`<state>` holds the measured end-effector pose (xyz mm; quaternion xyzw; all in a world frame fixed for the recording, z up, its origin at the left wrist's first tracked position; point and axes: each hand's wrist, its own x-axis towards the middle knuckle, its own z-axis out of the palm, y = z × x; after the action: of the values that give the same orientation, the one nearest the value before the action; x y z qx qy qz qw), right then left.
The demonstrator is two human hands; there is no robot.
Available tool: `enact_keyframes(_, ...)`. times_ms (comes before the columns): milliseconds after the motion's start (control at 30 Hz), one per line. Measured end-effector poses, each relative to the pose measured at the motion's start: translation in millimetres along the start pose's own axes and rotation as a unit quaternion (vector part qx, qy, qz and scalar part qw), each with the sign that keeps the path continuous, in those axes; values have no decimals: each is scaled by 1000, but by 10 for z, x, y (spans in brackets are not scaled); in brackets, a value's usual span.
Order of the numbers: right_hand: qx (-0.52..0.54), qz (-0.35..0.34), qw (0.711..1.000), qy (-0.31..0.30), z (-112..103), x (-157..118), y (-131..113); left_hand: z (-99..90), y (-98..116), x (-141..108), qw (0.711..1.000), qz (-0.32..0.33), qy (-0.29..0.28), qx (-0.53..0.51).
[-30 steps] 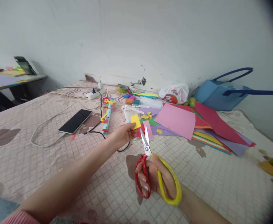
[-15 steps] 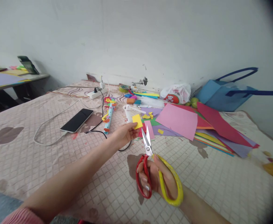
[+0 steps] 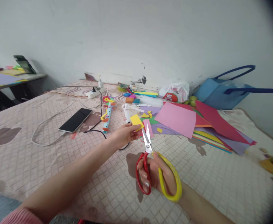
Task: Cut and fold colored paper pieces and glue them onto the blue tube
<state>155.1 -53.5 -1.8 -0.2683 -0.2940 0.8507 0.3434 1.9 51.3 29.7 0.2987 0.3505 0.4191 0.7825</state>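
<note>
My left hand (image 3: 124, 135) pinches a small yellow paper piece (image 3: 136, 120) between thumb and fingers above the middle of the table. Just below and to the right, my right hand (image 3: 158, 175) has its thumb and fingers through the handles of a pair of scissors (image 3: 147, 146), one loop red and one yellow. The blades are parted and point up, their tips close to the paper's lower right corner. Behind them lie a narrow pink strip (image 3: 148, 127), yellow scraps (image 3: 147, 114) and a small yellow piece (image 3: 159, 130) on purple paper.
Coloured sheets (image 3: 175, 119) spread at the right, near a blue bag (image 3: 222, 93) and a plastic bag (image 3: 175, 91). A phone (image 3: 75, 120) with its cable lies left, beside a decorated light-blue strip (image 3: 107, 116). A power strip (image 3: 95, 92) sits behind.
The yellow paper has tilted in my left hand, its thumb now lying across the lower edge. The whole view has shifted slightly. My right hand still holds the parted scissors.
</note>
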Motion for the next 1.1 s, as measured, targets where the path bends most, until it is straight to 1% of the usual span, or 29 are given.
enact_keyframes(200,-5,9,1000,7,17,-16,-32,-14,14,2,999,-12,-28,35)
enact_keyframes(333,-10,8,1000,0,15,-21,-34,-34,42,8,997,-11,-44,70)
enact_keyframes(433,-11,7,1000,-7,9,-18,-39,-67,60,11,992,-8,-68,103)
enact_keyframes(533,-11,5,1000,-11,4,-20,-48,-115,75,24,989,-8,-95,112)
enact_keyframes(667,-22,-5,1000,-8,-9,-33,-40,-154,110,32,986,-10,-117,118)
enact_keyframes(900,-11,19,1000,0,-34,-42,-12,-146,154,18,984,-12,-127,125)
enact_keyframes(1100,-26,22,999,19,-12,-43,-16,-205,128,62,982,-14,-137,132)
